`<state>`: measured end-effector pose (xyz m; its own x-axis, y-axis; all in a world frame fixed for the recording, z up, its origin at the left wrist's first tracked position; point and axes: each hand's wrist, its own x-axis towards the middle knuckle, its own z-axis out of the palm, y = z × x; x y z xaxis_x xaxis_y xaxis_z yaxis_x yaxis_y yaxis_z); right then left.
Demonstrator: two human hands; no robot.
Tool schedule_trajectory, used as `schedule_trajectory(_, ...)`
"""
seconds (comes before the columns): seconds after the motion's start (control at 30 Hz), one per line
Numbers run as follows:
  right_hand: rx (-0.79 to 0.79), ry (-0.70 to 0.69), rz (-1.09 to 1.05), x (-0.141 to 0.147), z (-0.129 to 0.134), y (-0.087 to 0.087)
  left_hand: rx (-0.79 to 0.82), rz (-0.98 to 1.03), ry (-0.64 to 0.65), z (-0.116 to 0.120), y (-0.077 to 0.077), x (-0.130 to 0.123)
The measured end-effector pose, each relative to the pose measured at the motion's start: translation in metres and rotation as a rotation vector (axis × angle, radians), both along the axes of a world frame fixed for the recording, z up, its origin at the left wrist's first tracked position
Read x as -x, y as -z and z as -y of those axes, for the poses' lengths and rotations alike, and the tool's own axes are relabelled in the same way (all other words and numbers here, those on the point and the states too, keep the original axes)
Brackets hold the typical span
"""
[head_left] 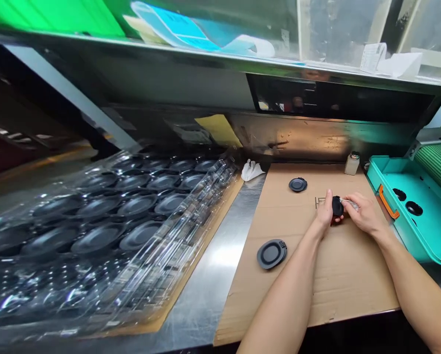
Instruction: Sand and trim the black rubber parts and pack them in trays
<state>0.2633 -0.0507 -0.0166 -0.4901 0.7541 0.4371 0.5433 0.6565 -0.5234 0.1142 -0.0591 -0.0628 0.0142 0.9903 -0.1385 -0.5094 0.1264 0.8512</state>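
The left hand (pixel 326 209) and right hand (pixel 362 215) are closed on a small black disc (pixel 337 206), held between them over a cardboard sheet (pixel 338 285). Two more discs (pixel 271 254) lie well apart, nearer the left hand.

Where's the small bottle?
In the head view, the small bottle stands at the back right corner of the cardboard sheet, just left of the teal tray.

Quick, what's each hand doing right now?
Left hand: closed, holding a black disc.
Right hand: closed, pinching a small pale object at the disc; too small to tell what.
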Motion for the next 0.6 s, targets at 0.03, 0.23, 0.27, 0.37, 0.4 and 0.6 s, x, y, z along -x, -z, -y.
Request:
schedule_trajectory(0.03, -0.017, 0.004, 0.003, 0.000, -0.003, 0.004, -0.003, -0.064, 0.012, 0.001, 0.001, -0.001)
schedule_trajectory(0.23, -0.063, 0.085, 0.166, -0.003, -0.010, 0.018, 0.013, -0.359, 0.031, 0.009, 0.000, -0.003)
schedule_trajectory(0.27, -0.071, 0.096, 0.209, -0.003, -0.008, 0.018, 0.014, -0.365, 0.030, 0.010, -0.001, -0.003)
schedule_trajectory(0.37, -0.097, 0.122, 0.314, 0.000, -0.004, 0.015, 0.033, -0.362, 0.024, 0.011, -0.002, -0.005)
schedule_trajectory(0.4, -0.109, 0.126, 0.332, 0.001, -0.003, 0.014, 0.047, -0.369, 0.014, 0.011, -0.002, -0.006)
schedule_trajectory(0.6, -0.156, 0.103, 0.357, -0.002, -0.009, 0.017, 0.108, -0.426, -0.028, 0.012, -0.005, -0.012)
